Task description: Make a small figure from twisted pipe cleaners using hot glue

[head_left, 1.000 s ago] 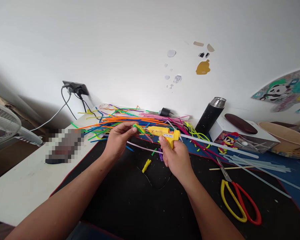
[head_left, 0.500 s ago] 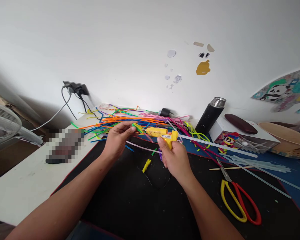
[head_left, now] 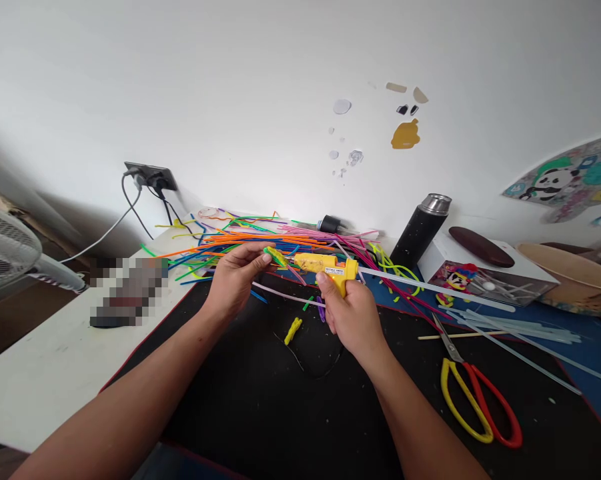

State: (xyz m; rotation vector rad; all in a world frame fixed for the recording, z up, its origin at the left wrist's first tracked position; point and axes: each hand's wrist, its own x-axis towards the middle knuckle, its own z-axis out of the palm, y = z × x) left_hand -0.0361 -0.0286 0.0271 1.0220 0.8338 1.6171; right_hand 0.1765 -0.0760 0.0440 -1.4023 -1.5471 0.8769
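My right hand [head_left: 353,317] is wrapped round the grip of a yellow hot glue gun [head_left: 316,263], whose nozzle points left. A long clear glue stick [head_left: 437,289] sticks out of its back end. Between the fingertips of my left hand [head_left: 239,277] is a small green and yellow pipe cleaner piece [head_left: 277,257]. The nozzle tip is at or very near that piece; I cannot tell whether they touch. Below the hands, a yellow twisted pipe cleaner piece [head_left: 293,330] lies on the black mat [head_left: 280,413], with a purple piece [head_left: 321,309] close to my right hand.
Many coloured pipe cleaners [head_left: 240,239] lie along the wall. To the right are scissors [head_left: 465,387] with yellow and red handles, spare glue sticks [head_left: 525,330], a black thermos [head_left: 420,230] and a small colourful figure [head_left: 455,283]. A fan [head_left: 10,243] stands at the left.
The glue gun has shifted very slightly to the right, its nozzle a little farther from my left fingertips. Both hands keep their hold.
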